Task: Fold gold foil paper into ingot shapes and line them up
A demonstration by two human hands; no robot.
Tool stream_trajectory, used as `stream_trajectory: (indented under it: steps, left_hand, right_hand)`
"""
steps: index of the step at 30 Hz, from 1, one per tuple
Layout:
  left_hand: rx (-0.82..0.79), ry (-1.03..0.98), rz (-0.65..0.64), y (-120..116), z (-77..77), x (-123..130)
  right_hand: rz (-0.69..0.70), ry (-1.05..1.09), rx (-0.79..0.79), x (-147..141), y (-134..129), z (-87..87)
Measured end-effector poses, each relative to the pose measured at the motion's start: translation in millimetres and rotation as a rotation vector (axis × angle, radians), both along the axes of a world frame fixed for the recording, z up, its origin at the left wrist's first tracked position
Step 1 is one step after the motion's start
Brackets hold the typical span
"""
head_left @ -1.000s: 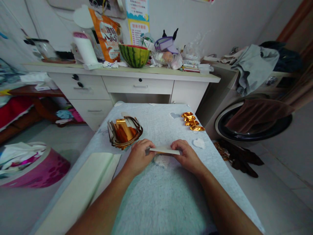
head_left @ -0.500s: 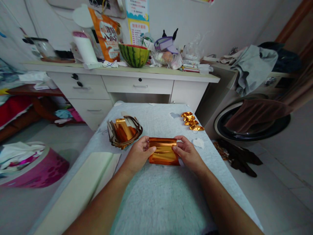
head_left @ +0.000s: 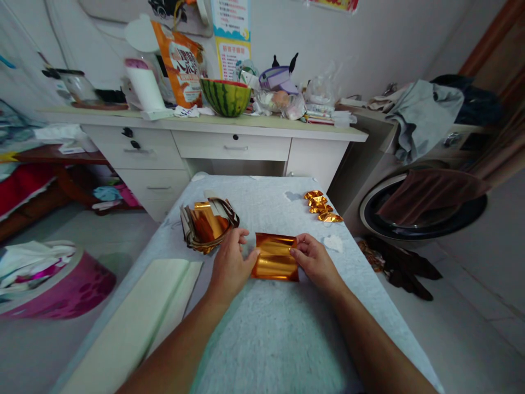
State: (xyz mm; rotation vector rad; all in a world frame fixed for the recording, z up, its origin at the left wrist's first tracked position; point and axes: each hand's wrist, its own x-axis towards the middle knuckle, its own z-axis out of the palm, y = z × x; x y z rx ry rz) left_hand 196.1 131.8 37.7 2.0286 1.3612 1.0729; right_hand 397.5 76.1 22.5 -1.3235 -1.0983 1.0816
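A shiny gold foil sheet (head_left: pixel 275 258) is held above the cloth-covered table, its surface slightly curved. My right hand (head_left: pixel 315 257) pinches its right edge between thumb and fingers. At the left edge, my left hand (head_left: pixel 233 261) has its fingers apart from its thumb; the thumb tip is at the foil's edge, and whether it touches I cannot tell. Left of that hand sits a basket-like holder (head_left: pixel 189 235) with more gold foil sheets (head_left: pixel 210 221) inside. Several folded gold foil pieces (head_left: pixel 320 207) lie in a row at the table's far right.
White folded paper or cloth (head_left: pixel 135 312) lies along the table's left side. Beyond the table, a white desk (head_left: pixel 233 143) carries a cut watermelon (head_left: pixel 226 98) and an orange bag (head_left: pixel 180 65). A washing machine (head_left: pixel 385 164) stands right; a pink bin (head_left: pixel 77 284) stands left.
My left hand has loosened from the foil's left edge, its fingers lifting away to the left. The right hand keeps its pinch. The view has tilted slightly upward.
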Motion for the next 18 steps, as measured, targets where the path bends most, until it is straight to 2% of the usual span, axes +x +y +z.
stream_trajectory:
  steps: [4,7,13,18]
  left_hand:
    - [0.095,0.104,-0.287,-11.1,11.7,3.3]
    - [0.169,0.150,-0.402,-19.8,13.5,7.8]
    - [0.186,0.271,-0.440,-27.1,9.4,17.2]
    - [0.128,0.269,-0.445,-28.7,9.9,19.3]
  right_hand:
    - [-0.058,-0.015,0.023,-3.1,1.3,1.1]
    - [-0.082,-0.004,0.046,-7.2,0.5,3.8]
    - [-0.063,0.043,0.028,-14.0,-1.3,6.7]
    - [0.039,0.168,0.051,-16.7,-2.8,9.2]
